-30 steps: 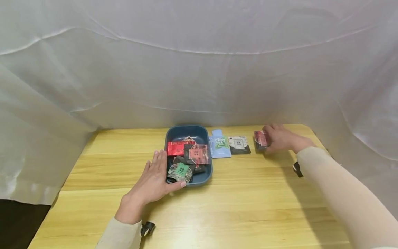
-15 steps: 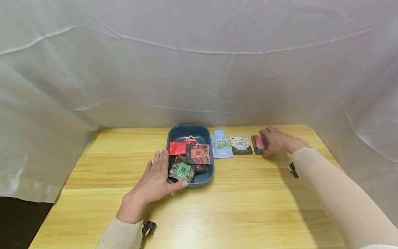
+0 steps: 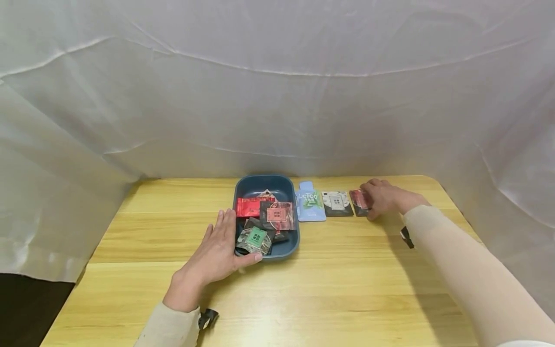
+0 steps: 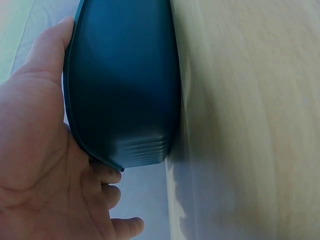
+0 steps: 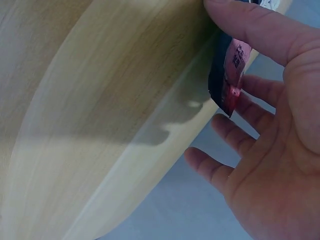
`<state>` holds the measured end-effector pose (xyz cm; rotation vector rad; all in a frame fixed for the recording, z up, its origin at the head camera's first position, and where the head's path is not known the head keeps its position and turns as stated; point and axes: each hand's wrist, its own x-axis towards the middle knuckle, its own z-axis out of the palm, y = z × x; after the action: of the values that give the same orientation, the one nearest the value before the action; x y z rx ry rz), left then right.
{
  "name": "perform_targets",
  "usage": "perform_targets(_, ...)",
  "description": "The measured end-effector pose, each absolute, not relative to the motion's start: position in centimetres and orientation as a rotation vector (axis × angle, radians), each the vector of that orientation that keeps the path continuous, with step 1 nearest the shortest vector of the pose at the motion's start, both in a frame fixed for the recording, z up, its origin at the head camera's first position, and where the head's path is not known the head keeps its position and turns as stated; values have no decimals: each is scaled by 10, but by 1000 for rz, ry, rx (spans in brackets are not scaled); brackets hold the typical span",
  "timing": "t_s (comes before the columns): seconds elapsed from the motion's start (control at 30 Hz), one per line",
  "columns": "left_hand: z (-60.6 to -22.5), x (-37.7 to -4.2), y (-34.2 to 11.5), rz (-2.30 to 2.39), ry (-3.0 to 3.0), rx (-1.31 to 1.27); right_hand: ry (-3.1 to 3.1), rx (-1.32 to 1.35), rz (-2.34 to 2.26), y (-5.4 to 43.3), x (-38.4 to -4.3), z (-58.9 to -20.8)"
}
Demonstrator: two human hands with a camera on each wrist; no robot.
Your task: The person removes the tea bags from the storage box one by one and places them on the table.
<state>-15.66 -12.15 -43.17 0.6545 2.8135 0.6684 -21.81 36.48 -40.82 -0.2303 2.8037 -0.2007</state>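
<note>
My left hand [image 3: 214, 255] lies against the left side of the dark blue plastic box [image 3: 296, 243]. Its fingers are extended along the wall, and the thumb reaches over the near rim. Inside are several tea sachets, among them a red one [image 3: 250, 207], a black one with a pink label [image 3: 277, 215] and one with a green label [image 3: 256, 237]. At the right, my right hand [image 3: 387, 197] holds a black-and-red tea sachet [image 3: 359, 201] by its edges, thumb on the near side. In the right wrist view this tea sachet [image 5: 232, 75] shows tilted between thumb and fingers.
Between box and right hand lie a light blue LeTea sachet [image 3: 310, 207], right beside the box, and a black-and-white sachet [image 3: 337, 204]. A grey-white curtain [image 3: 277, 120] hangs behind the wooden table [image 3: 329, 289].
My right hand has brought the black-and-red tea sachet slightly left and flatter, up beside the black-and-white one. The left hand keeps its place at the box; the head view has shifted slightly.
</note>
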Motion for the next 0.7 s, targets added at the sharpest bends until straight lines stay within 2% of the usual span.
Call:
perform_targets(0.43, -431, -156, -120, 669, 2810, 657, 2841, -301, -199, 359, -219, -401)
perform_targets(0.7, -430, -156, -119, 648, 2822, 657, 2980, -375, -219, 295, -217, -368)
